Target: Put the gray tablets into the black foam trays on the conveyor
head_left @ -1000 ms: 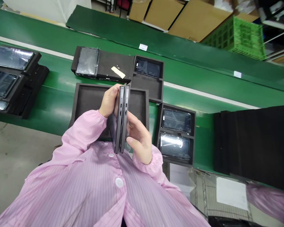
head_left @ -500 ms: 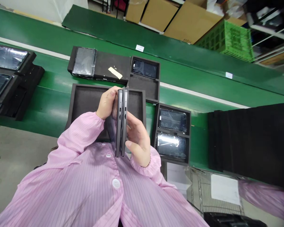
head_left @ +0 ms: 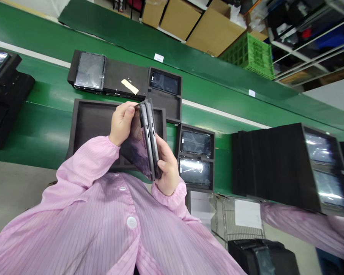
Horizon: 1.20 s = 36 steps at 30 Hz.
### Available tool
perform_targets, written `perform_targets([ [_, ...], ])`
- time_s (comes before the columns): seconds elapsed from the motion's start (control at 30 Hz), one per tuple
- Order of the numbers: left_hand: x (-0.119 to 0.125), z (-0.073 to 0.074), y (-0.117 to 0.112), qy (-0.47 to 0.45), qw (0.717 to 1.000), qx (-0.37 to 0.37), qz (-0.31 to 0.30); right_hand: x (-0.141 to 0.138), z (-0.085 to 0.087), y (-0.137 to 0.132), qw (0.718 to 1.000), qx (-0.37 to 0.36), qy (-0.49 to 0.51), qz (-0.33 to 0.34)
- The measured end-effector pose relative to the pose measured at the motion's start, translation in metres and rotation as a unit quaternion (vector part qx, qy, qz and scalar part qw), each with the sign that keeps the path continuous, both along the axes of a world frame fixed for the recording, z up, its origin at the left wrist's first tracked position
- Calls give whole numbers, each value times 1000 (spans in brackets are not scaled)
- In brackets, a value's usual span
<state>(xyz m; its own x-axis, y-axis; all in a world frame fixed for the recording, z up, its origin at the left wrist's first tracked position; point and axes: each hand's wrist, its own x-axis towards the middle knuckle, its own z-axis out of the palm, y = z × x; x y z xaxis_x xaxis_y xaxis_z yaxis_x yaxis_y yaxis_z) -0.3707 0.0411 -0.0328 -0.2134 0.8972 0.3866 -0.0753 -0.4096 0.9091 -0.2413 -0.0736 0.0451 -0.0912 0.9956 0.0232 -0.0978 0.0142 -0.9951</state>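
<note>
Two dark tablets (head_left: pixel 148 140) stand on edge, pressed back to back, in front of my chest. My left hand (head_left: pixel 120 123) is closed round their upper left side. My right hand (head_left: pixel 166 166) is closed round their lower right side. Their screens face outward and the thin edges with ports face me. Below them lies an empty black foam tray (head_left: pixel 89 121) on the green conveyor belt (head_left: pixel 46 95).
Foam trays with tablets lie on the belt: one pair at right (head_left: pixel 195 157), others behind (head_left: pixel 165 83) and far left (head_left: pixel 0 72). A tall stack of black foam trays (head_left: pixel 275 164) stands right. Another person's pink sleeve (head_left: pixel 306 229) reaches in at lower right. Cardboard boxes (head_left: pixel 212 30) and a green crate (head_left: pixel 248 53) sit beyond.
The paired tablets have tilted, top leaning left, showing a screen face. My right hand has slid down to their lower end. The view has swung right, revealing more of the tray stack.
</note>
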Motion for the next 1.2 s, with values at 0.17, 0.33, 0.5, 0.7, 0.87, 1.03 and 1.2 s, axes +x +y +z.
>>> perform_targets([
  [0.17, 0, 0, -2, 5, 1000, -5, -3, -1, 1, 1, 1000, -17, 8, -13],
  [0.33, -1, 6, -8, -8, 999, -6, -35, -1, -2, 2, 1000, 12, -12, 15],
  [0.5, -4, 10, -9, -8, 996, -12, -85, -2, -1, 1, 997, 49, -35, 39],
  [0.7, -6, 13, -13, 18, 992, 32, -118, -5, 4, 1, 994, 71, -72, 49],
  [0.87, -4, 12, -17, 8, 989, 79, -124, -6, 8, 2, 992, 81, -84, 52],
  [1.03, -4, 13, -19, 20, 988, 87, -125, -9, 10, 0, 988, 77, -120, 49],
  [1.2, -5, 15, -23, 23, 987, 97, -125, -11, 13, -2, 985, 82, -145, 44],
])
